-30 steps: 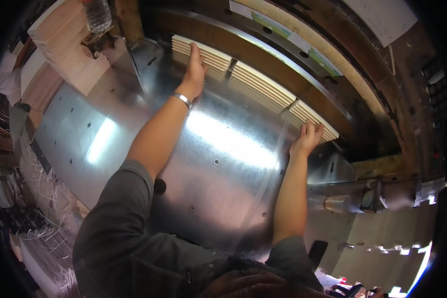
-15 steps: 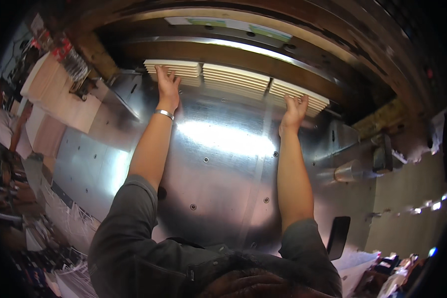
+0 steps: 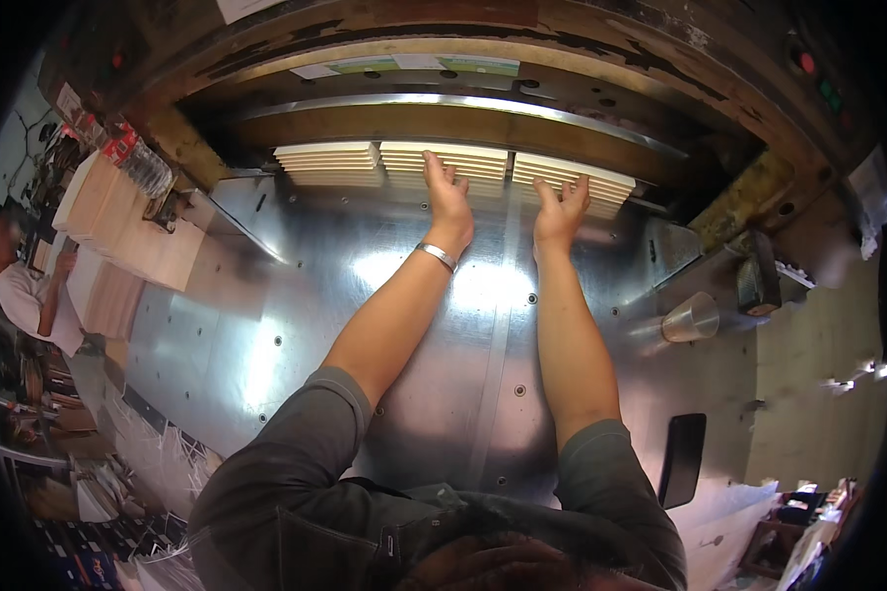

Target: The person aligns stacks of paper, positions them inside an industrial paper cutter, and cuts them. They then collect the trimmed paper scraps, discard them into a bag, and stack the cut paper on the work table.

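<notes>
Three pale stacks made of thin layers lie side by side on the shiny metal table: a left stack, a middle stack and a right stack. My left hand is open at the front edge of the middle stack, fingers spread and pointing away from me. At the front of the right stack, my right hand is likewise open, its fingertips against the layered edge. Neither hand grips anything. The far sides of the stacks are hidden under the machine's dark cross-beam.
A bright metal strip runs above the stacks. On the right are a clear plastic cup and a black phone-like slab. Large paper piles and a plastic bottle stand left, with another person beyond.
My left hand has moved right, from the left stack to the middle one. My right hand has shifted slightly left along the right stack. The whole view has turned a little.
</notes>
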Demonstrator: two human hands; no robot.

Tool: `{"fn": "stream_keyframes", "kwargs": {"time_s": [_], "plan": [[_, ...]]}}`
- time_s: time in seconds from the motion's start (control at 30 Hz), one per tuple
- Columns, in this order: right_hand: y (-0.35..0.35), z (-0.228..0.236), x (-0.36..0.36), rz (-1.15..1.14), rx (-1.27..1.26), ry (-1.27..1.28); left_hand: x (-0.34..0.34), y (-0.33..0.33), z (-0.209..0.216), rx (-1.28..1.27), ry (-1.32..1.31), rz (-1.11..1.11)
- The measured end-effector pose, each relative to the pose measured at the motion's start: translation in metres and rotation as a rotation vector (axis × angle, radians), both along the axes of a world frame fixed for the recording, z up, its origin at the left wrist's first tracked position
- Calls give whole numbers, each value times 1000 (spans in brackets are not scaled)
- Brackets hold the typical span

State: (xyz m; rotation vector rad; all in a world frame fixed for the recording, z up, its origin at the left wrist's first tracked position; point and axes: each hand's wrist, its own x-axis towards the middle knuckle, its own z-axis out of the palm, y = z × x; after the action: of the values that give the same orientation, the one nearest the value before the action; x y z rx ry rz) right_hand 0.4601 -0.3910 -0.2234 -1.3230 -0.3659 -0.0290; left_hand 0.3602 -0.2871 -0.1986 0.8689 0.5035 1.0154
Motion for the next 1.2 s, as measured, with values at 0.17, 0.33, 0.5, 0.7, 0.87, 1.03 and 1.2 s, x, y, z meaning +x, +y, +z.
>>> {"fn": "stream_keyframes", "kwargs": {"time_s": [0.17, 0.33, 0.5, 0.7, 0.87, 1.03, 1.2], "plan": [[-1, -1, -1, -13, -24, -22, -1, -3, -9, 95, -9, 0], [-1, -1, 0, -16, -15, -12, -3, -3, -10, 116, 0, -49], [-4, 0, 1, 5, -8, 8, -4, -3, -8, 119, 5, -71], [-7, -1, 6, 43, 34, 11, -5, -2, -7, 118, -21, -87], [-2, -1, 2, 88, 53, 4, -31, 2, -15, 97, 133, -205], [-6, -10, 11, 68, 68, 17, -144, -36, -4, 394, 435, -469], [7, -34, 34, 127, 139, 11, -311, -60, -8, 548, 665, -381]]}}
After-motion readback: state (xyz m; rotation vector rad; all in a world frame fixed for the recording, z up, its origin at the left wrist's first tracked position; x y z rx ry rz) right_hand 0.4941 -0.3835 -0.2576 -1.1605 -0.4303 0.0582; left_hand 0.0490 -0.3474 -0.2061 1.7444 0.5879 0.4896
